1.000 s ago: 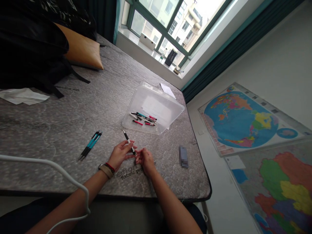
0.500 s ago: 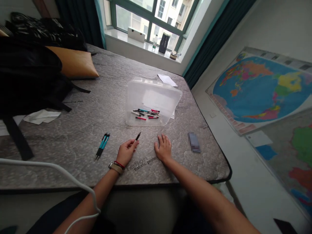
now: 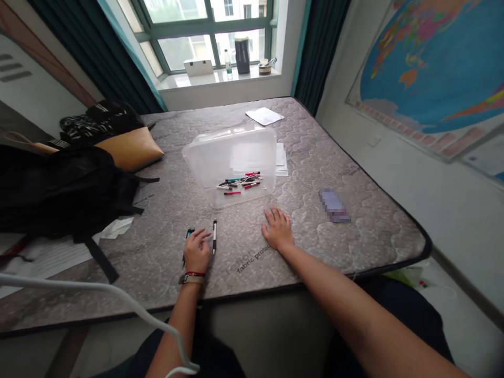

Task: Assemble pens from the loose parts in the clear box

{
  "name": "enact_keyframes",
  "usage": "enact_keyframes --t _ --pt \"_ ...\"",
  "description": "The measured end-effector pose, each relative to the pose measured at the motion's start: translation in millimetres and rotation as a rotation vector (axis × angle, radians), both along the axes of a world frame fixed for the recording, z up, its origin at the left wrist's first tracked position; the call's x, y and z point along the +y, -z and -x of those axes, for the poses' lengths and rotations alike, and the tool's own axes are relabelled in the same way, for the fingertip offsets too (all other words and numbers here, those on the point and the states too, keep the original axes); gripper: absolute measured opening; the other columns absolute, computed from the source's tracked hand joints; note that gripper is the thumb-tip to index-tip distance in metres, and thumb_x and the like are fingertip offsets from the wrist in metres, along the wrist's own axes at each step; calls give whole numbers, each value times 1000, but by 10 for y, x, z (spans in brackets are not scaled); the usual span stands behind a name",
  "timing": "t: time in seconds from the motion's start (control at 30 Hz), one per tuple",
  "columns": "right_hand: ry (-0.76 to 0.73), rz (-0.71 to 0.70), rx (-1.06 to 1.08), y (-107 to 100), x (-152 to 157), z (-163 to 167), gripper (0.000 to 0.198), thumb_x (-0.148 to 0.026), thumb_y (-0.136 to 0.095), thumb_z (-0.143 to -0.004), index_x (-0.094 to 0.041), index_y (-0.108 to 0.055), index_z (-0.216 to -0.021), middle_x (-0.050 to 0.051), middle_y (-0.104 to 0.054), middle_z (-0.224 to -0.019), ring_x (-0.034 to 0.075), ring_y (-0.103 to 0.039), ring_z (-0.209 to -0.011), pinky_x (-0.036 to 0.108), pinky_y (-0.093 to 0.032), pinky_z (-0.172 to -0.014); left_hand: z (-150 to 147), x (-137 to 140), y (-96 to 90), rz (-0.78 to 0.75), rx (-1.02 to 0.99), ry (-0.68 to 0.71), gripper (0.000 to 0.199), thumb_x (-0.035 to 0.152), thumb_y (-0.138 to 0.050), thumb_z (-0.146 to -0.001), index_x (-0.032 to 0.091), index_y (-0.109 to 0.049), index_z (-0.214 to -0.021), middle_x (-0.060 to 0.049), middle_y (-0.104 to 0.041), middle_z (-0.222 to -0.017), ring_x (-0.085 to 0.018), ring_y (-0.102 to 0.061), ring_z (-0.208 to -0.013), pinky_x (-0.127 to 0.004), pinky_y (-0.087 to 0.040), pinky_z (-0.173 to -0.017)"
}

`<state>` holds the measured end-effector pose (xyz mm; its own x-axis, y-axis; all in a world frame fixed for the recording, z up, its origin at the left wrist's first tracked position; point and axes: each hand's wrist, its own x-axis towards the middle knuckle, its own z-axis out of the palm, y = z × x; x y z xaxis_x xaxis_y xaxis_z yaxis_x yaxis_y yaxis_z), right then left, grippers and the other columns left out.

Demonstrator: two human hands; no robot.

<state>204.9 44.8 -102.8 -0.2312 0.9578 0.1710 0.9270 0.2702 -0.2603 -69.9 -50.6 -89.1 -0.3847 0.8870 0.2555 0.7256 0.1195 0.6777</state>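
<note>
- White and black pen (image 3: pixel 214 237) lies on the mattress (image 3: pixel 354 241), pointing near to far, just right of the person's left hand (image 3: pixel 197 251); whether a fingertip touches it cannot be told.
- The left hand is palm down with its fingers loosely spread and a little bent, gripping nothing that shows.
- Part of a teal and black pen (image 3: pixel 190 232) shows at the left edge of that hand, mostly hidden by it; contact there cannot be told.
- A red band (image 3: pixel 196 273) and a beige strap circle (image 3: pixel 193 280) the left wrist.
- The right hand (image 3: pixel 277 228) rests flat on the mattress, fingers slightly spread and holding nothing, well apart from the white and black pen and close to some printed lettering (image 3: pixel 258 257).
- Farther off, beyond both hands, a clear plastic box (image 3: pixel 208 152) holds a loose pile of pens (image 3: pixel 240 181) in red, teal, black and white.
- White papers (image 3: pixel 281 160) stick out at the right of the box, and another sheet (image 3: pixel 264 116) lies farther away.
- To the right of the right hand lies a blurred bluish-grey thing (image 3: pixel 334 206).
- On the left are a black backpack (image 3: pixel 74 189) and a tan cushion (image 3: pixel 129 148).
- A white cable (image 3: pixel 110 287) curves across the near left.
</note>
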Motion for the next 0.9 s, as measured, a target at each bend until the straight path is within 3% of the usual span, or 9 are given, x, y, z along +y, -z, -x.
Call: enact_keyframes --t 0.07,0.17,0.3,0.43,0.53,0.7,0.9 --pt "1 13 13 -14 -1 -2 52 -38 -46 -90 -22 -47 -140 11 -34 -153 29 -20 -142 47 -13 -112 -103 -30 -31 63 7 -80 28 33 -53 -84 20 -66 -105 -11 -67 -103 -24 -63 -93 -36 -46 -85" --pt "8 36 30 -25 -1 -6 53 -38 -47 -90 -22 -46 -140 11 -32 -154 30 -19 -142 47 -12 -112 -259 -41 -79 226 64 -104 39 52 -60 -79 21 -63 -103 -7 -68 -82 -23 -62 -74 -30 -41 -65" --pt "15 33 46 -23 -1 -14 52 -38 -46 -90 -21 -47 -140 11 -32 -154 30 -20 -142 48 -11 -112 -347 -20 -135 381 157 -149 37 58 -54 -81 23 -64 -84 -7 -68 -76 -23 -60 -69 -28 -31 -57" --pt "10 13 37 -30 -6 -25 52 -38 -46 -91 -22 -46 -140 11 -32 -154 30 -21 -142 48 -12 -112 -313 -110 -147 445 210 -232 32 53 -55 -83 23 -63 -77 -4 -67 -74 -21 -60 -66 -27 -30 -55" --pt "10 12 24 -42 -10 -26 52 -38 -44 -91 -21 -46 -141 11 -32 -154 30 -20 -142 48 -13 -113 -199 -285 -117 423 245 -253 30 50 -54 -84 24 -65 -79 -3 -68 -75 -19 -60 -67 -27 -32 -57" --pt "12 34 16 -47 -7 -22 53 -38 -44 -91 -22 -45 -141 11 -31 -155 31 -20 -142 49 -13 -112 6 -505 -70 229 302 -298 38 45 -54 -86 21 -61 -114 -3 -67 -84 -19 -62 -77 -28 -42 -69" --pt "13 26 13 -18 3 -28 53 -39 -44 -91 -22 -45 -141 11 -31 -155 31 -19 -142 49 -13 -112 -28 -434 -53 182 366 -250 34 49 -57 -83 21 -66 -101 -4 -64 -90 -20 -61 -82 -30 -44 -73"
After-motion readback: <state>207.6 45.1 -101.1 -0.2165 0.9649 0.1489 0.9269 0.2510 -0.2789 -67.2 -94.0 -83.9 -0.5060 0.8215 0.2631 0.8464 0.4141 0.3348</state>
